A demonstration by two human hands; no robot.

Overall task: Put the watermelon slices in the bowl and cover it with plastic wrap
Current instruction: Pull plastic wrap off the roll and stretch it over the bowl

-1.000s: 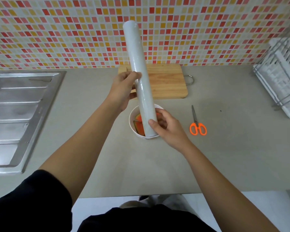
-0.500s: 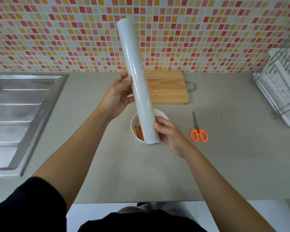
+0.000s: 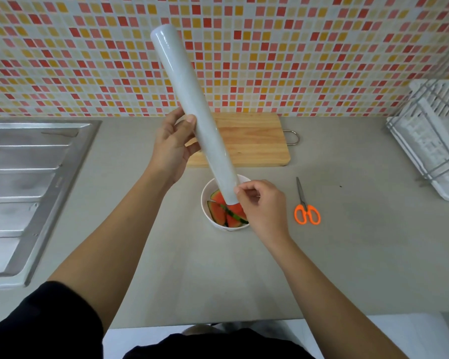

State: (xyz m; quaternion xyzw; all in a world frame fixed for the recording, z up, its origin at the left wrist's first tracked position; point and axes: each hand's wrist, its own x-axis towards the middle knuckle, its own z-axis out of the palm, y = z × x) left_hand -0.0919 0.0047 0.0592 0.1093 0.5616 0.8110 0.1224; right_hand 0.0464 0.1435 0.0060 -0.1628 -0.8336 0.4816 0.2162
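Head camera: my left hand (image 3: pixel 173 149) grips the plastic wrap roll (image 3: pixel 192 110) while my right hand (image 3: pixel 261 206) pinches its lower end at six o'clock, above the bowl (image 3: pixel 205 200) of watermelon slices (image 3: pixel 218 211); finding the film's edge comes first.

mosaic-tiled wall (image 3: pixel 322 47) behind a grey counter (image 3: pixel 347 255), steel sink (image 3: pixel 24 177) at left

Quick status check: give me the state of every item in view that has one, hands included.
White roll of plastic wrap: held up, tilted, no film visibly pulled out.
White round bowl: uncovered, on the counter.
Red watermelon slices: in the bowl.
Orange-handled scissors: closed, lying on the counter.
Left hand: gripping mid-roll.
Right hand: pinching at the roll's lower end.
Wooden cutting board: bare.
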